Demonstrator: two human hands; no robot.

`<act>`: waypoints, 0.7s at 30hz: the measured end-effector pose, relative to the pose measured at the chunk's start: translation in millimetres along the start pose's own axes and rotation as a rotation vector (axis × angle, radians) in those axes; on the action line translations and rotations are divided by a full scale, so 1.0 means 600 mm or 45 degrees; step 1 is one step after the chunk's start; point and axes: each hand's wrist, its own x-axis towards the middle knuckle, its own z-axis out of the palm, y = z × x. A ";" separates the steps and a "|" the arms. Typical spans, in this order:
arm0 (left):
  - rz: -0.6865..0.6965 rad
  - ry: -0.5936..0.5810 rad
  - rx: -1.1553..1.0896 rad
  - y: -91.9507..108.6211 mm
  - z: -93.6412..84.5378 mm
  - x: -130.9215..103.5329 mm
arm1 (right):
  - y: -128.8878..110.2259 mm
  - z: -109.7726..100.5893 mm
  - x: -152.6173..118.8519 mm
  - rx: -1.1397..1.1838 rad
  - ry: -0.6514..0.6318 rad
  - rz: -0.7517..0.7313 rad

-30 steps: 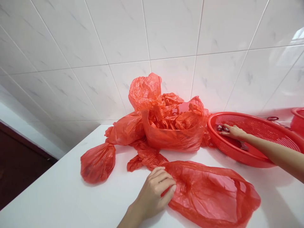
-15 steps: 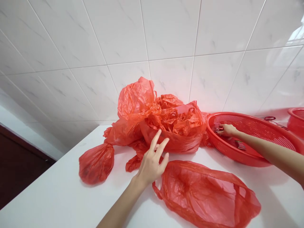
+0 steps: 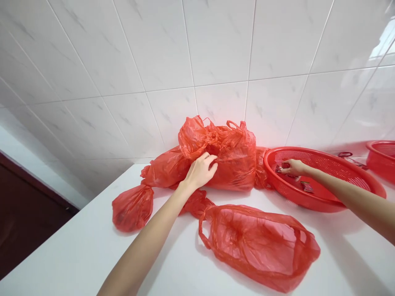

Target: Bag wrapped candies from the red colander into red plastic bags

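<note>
My left hand [image 3: 202, 170] is at the front of a bulging red plastic bag [image 3: 234, 168], its curled fingers closed on the film near the bag's mouth. The bag's top is bunched together, and its handles stick up at the back. My right hand [image 3: 295, 167] reaches into a wide red plastic basket [image 3: 324, 201]. Its fingers are pinched at a small dark red packet [image 3: 279, 169] by the basket's left wall. Another small packet [image 3: 306, 186] with a green edge lies on the basket floor. A red plastic bag [image 3: 259, 242] lies spread open in front.
A small knotted red bag [image 3: 132, 209] rests on the white table [image 3: 77, 255] at the left. More red bags [image 3: 166, 168] lie against the full one. A second red basket [image 3: 382, 160] stands at the far right. Behind everything rises a white tiled wall [image 3: 222, 41].
My left hand has moved from open in front of the full bag onto its film. The bag's wide mouth has drawn together. My right hand stays in the basket.
</note>
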 end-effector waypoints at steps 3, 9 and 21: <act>0.042 0.107 -0.047 0.000 -0.013 0.019 | 0.003 -0.009 -0.010 0.046 -0.044 0.034; -0.054 0.126 -0.168 0.002 -0.014 0.046 | 0.018 -0.038 -0.036 0.137 -0.018 0.084; -0.170 0.212 -0.533 -0.001 -0.027 0.067 | 0.018 -0.055 -0.062 0.546 -0.093 0.076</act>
